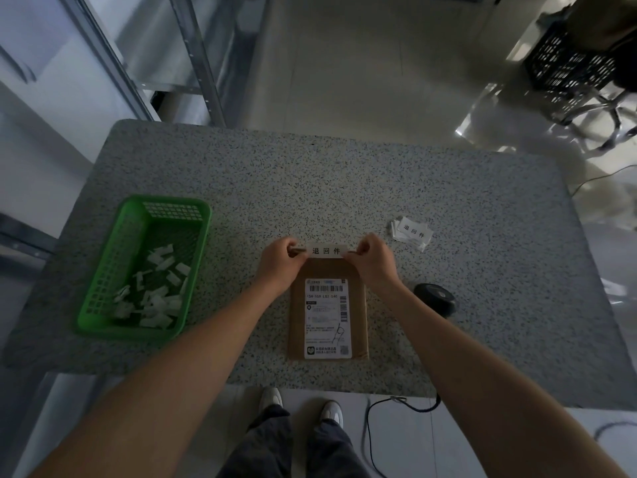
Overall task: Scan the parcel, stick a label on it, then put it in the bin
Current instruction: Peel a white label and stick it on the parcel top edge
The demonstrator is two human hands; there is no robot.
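Observation:
A flat brown cardboard parcel (pixel 327 267) lies on the speckled table (pixel 344 188) in front of me, its white shipping sticker with barcodes facing up. A white label (pixel 325 250) printed with three black characters is stretched over the parcel's far edge. My left hand (pixel 281 262) pinches the label's left end and my right hand (pixel 374 260) pinches its right end. Whether the label touches the cardboard I cannot tell. A black scanner (pixel 435 298) rests on the table just right of the parcel, its cable hanging off the near edge.
A green plastic basket (pixel 120 263) stands at the left with several white paper scraps inside. A small pile of spare labels (pixel 412 232) lies at the right rear. A black crate (pixel 568 67) and a chair base sit on the floor beyond.

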